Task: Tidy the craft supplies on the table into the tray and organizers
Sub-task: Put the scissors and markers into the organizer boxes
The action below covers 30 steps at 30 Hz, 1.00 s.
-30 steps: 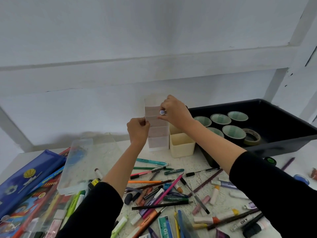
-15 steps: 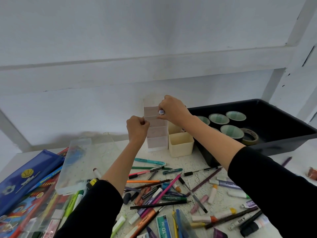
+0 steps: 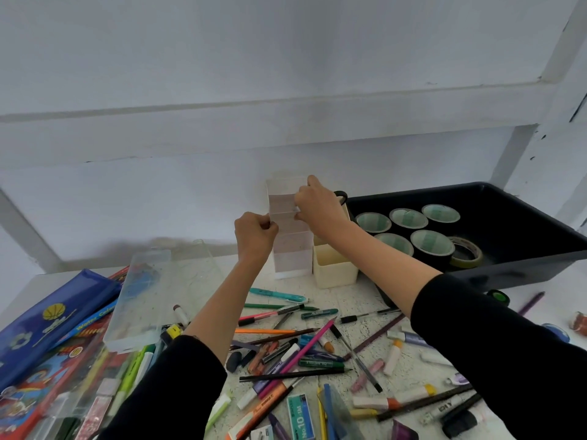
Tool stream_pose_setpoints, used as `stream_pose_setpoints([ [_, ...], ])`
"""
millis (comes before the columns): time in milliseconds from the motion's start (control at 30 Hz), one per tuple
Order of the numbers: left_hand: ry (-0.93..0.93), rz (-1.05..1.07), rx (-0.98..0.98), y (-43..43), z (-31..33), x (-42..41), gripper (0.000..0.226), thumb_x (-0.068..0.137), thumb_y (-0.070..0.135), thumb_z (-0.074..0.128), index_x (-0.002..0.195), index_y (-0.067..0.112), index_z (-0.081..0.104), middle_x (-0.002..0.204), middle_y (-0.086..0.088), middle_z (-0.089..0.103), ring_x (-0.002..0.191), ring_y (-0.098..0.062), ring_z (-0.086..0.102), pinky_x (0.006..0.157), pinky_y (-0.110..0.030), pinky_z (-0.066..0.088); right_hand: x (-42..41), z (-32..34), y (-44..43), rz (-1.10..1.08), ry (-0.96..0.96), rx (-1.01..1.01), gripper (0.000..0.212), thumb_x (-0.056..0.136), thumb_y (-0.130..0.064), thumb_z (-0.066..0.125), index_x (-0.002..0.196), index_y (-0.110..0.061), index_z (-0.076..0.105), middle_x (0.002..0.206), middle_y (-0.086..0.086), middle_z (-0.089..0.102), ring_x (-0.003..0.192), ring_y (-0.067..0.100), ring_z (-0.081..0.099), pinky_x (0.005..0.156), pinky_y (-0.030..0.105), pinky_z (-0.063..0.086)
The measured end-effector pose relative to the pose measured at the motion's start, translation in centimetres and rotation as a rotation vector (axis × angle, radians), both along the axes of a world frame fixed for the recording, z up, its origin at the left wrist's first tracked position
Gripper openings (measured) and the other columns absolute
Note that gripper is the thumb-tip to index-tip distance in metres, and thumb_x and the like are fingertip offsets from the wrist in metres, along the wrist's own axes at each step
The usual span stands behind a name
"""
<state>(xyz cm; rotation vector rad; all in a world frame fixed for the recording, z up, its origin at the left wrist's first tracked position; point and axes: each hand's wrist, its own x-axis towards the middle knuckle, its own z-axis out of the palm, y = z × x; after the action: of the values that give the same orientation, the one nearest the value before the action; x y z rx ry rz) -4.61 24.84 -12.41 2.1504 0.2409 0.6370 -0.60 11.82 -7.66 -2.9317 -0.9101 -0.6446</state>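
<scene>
A tall clear drawer organizer (image 3: 290, 249) stands against the wall at the back of the table. My left hand (image 3: 255, 236) is curled against its left side, about mid-height. My right hand (image 3: 317, 206) pinches at the front of an upper drawer; what its fingertips hold is hidden. A cream pen cup (image 3: 333, 268) stands just right of the organizer. The black tray (image 3: 521, 265) at the right holds several rolls of tape (image 3: 432, 246). Pens, pencils and markers (image 3: 295, 354) lie scattered across the table in front.
A clear plastic case (image 3: 146, 296) lies open at the left, beside a blue pencil pouch (image 3: 54, 315) and colourful packets. A staples box (image 3: 300, 416) lies near the front edge. A white wall with a ledge rises right behind the organizer.
My right hand has shifted slightly up and left on the organizer's upper drawer. The left hand stays at the organizer's side.
</scene>
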Motion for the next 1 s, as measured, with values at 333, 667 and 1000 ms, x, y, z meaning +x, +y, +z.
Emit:
stream_pose_setpoints([
  [333,0.050,-0.020,0.044,-1.3,-0.4,-2.0,0.027,0.087,0.014,0.063,0.112,0.003,0.063,0.098,-0.004,0.062,0.093,-0.022,0.057,0.085,-0.029,0.046,-2.1,0.4,-4.3,0.199,0.122,0.302,0.034,0.088,-0.011,0.060,0.121,-0.005,0.057,0.116,0.010,0.058,0.111,0.024,0.046,0.092,0.026,0.035],
  [667,0.114,0.006,-0.132,-8.4,-3.8,-7.7,0.045,0.085,0.004,0.060,0.128,0.005,0.047,0.125,-0.010,0.051,0.112,-0.023,0.050,0.090,-0.026,0.039,-8.5,-0.9,-14.3,0.118,0.627,0.459,0.010,0.082,-0.016,0.071,0.091,-0.010,0.072,0.081,-0.003,0.070,0.073,0.006,0.064,0.070,0.015,0.052],
  [1000,0.122,-0.505,0.038,-16.6,-7.8,-10.1,0.018,0.084,0.000,0.057,0.097,0.006,0.068,0.094,-0.007,0.068,0.082,-0.013,0.059,0.078,-0.024,0.050,-10.8,-8.8,-24.7,-0.353,0.614,0.139,0.026,0.088,-0.002,0.052,0.107,-0.009,0.069,0.113,0.008,0.065,0.097,0.020,0.062,0.085,0.029,0.050],
])
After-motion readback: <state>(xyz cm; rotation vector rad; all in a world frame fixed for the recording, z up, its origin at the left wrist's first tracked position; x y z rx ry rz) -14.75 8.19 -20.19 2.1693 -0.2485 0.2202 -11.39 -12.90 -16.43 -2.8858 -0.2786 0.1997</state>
